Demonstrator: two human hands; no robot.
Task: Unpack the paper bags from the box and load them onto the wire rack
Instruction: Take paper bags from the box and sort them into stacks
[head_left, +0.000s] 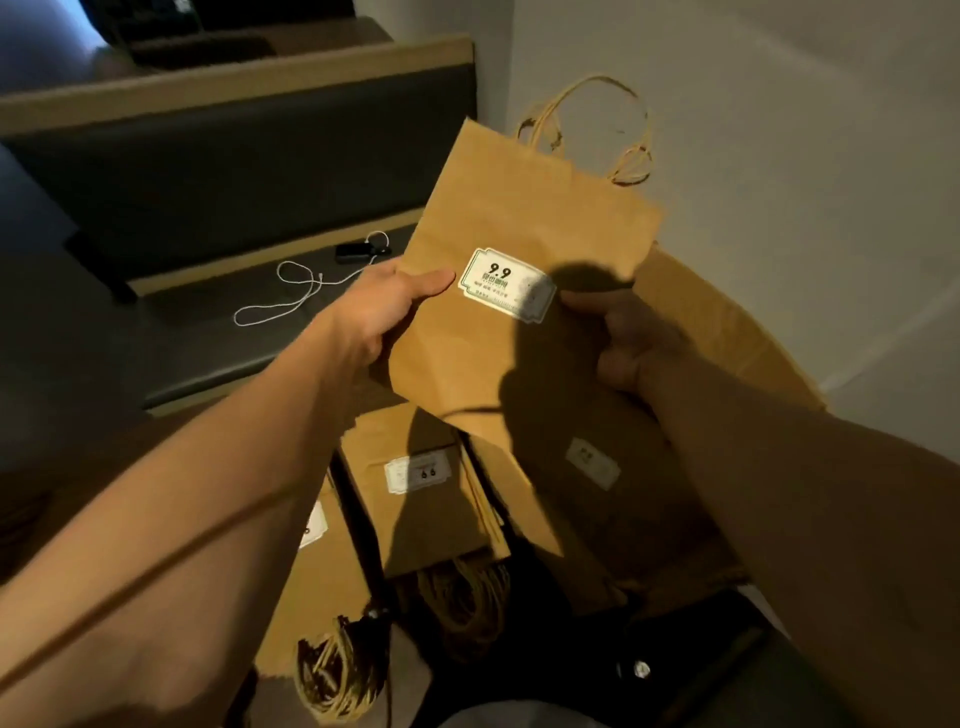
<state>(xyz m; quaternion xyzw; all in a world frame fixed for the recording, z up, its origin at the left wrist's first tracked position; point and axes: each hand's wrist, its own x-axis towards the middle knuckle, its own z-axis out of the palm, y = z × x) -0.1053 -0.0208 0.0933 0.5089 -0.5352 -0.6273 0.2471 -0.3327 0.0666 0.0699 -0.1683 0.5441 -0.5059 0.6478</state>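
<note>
A flat brown paper bag (519, 218) with a white "9.9" label and twine handles at its top is held up in mid-air. My left hand (384, 306) grips its left edge, thumb on the front face. My right hand (623, 343), in shadow, holds its right lower part. Below lie stacks of more paper bags (426, 499), labels up and twine handles toward me. The wide cardboard flap of the box (727, 332) rises behind my right hand. No wire rack is visible.
A dark bench seat (223, 332) with a wooden-trimmed backrest stands at the left; a white cord (291, 296) and a small black device (356, 252) lie on it. A pale wall fills the right side.
</note>
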